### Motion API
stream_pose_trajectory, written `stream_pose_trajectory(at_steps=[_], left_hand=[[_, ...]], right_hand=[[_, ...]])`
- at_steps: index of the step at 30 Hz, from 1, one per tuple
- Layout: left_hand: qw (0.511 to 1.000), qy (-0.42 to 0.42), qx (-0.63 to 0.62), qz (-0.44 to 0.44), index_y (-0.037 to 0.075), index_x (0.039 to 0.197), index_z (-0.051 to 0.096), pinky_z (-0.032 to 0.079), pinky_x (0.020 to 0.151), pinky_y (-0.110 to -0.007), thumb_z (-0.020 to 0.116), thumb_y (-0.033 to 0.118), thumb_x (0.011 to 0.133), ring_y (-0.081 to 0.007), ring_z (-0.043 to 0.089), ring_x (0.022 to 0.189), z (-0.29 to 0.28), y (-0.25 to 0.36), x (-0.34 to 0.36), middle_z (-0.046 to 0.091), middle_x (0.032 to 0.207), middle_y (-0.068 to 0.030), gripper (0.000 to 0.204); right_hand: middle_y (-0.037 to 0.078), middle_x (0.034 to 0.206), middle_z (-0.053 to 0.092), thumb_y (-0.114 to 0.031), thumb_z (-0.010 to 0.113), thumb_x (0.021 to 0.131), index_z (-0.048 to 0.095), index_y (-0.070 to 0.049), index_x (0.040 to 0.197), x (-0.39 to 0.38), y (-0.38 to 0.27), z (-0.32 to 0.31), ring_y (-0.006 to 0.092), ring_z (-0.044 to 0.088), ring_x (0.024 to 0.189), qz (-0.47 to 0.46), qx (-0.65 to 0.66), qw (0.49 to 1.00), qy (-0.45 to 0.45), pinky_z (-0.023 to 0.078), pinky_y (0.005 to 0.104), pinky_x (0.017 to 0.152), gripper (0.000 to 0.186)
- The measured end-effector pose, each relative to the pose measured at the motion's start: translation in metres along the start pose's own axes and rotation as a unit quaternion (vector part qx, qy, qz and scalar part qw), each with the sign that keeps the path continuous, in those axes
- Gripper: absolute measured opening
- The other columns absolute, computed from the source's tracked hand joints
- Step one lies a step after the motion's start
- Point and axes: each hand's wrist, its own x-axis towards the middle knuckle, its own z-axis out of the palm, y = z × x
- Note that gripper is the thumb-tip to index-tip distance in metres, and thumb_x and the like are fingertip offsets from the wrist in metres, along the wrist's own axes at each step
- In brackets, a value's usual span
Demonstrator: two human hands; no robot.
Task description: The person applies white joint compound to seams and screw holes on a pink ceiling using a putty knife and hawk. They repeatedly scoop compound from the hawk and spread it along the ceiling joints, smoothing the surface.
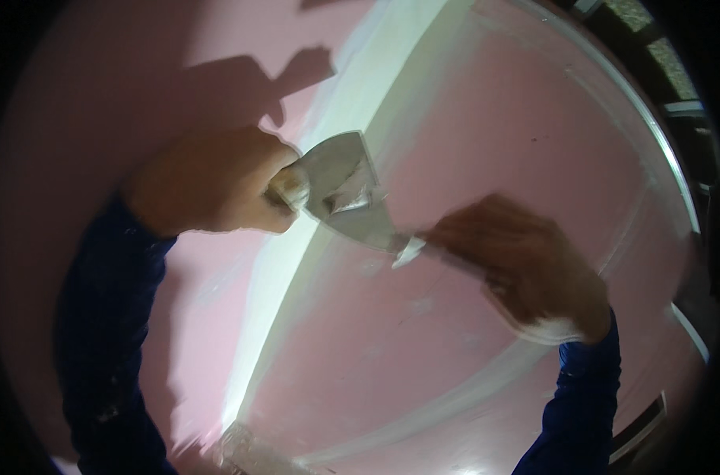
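My left hand (pixel 205 182) is closed around the handle of a wide putty knife (pixel 340 162), its flared metal blade pointing right. A smear of pale filler (pixel 352 190) sits on that blade. My right hand (pixel 526 261), blurred by motion, grips a narrow putty knife (pixel 455 260) whose tip meets the wide blade's lower right corner. A white dab of filler (pixel 408 252) hangs at this meeting point. Most of the narrow tool is hidden by my fingers. Behind both hands, a white corner joint (pixel 277 305) runs diagonally between pink panels.
The pink panel (pixel 471 142) on the right carries a curved pale filler band (pixel 447 396) low down. A shiny metal edge (pixel 645 111) bounds it, with dark framing beyond. A greyish rough patch (pixel 253 451) lies at the joint's lower end. Shadows fall on the left panel (pixel 99 111).
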Motion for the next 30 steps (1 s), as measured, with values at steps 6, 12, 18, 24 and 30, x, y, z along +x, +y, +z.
stream_pose_trajectory(at_steps=[6,12,18,24,30], left_hand=[[0.988,-0.126,0.008,-0.087,-0.004,0.098,0.071,0.053,0.07,-0.041,0.081,0.019,0.07,-0.0323,0.067,0.07,-0.013,0.011,0.007,0.07,0.081,-0.0201,0.037],[0.993,-0.103,-0.004,-0.061,-0.004,0.096,0.071,0.053,0.069,-0.041,0.078,0.022,0.071,-0.0332,0.066,0.067,-0.009,0.01,0.0,0.069,0.078,-0.0199,0.037],[0.987,-0.119,-0.002,-0.112,-0.003,0.096,0.072,0.054,0.067,-0.04,0.074,0.023,0.07,-0.0301,0.066,0.064,-0.01,0.012,-0.001,0.069,0.075,-0.0182,0.037],[0.987,-0.117,-0.015,-0.107,-0.002,0.098,0.072,0.054,0.065,-0.04,0.074,0.023,0.072,-0.0285,0.066,0.06,-0.01,0.007,-0.007,0.069,0.072,-0.0169,0.037],[0.991,-0.107,0.01,-0.081,-0.002,0.1,0.072,0.055,0.064,-0.04,0.076,0.024,0.072,-0.0281,0.066,0.06,-0.007,0.003,-0.008,0.068,0.07,-0.0159,0.038]], right_hand=[[0.018,0.101,0.068,-0.008,0.049,0.095,0.062,-0.003,0.129,0.027,0.209,-0.082,0.028,0.068,0.095,0.261,-0.304,0.897,0.187,0.052,0.0421,0.083,0.037],[0.011,0.132,0.062,-0.011,0.05,0.097,0.064,-0.018,0.134,0.093,0.333,-0.077,0.0336,0.061,0.122,0.348,-0.43,0.829,0.079,0.05,0.0511,0.102,0.04],[0.006,0.142,0.053,-0.012,0.052,0.097,0.062,-0.017,0.134,0.119,0.352,-0.033,0.0294,0.05,0.134,0.363,-0.534,0.761,0.068,0.048,0.0553,0.103,0.039],[0.01,0.14,0.054,-0.012,0.051,0.096,0.06,-0.016,0.138,0.126,0.351,-0.031,0.0334,0.054,0.13,0.399,-0.493,0.773,0.026,0.051,0.0538,0.099,0.043],[0.018,0.139,0.058,-0.015,0.05,0.096,0.06,-0.014,0.137,0.144,0.371,-0.062,0.0391,0.057,0.128,0.45,-0.421,0.784,0.08,0.05,0.0561,0.099,0.042]])
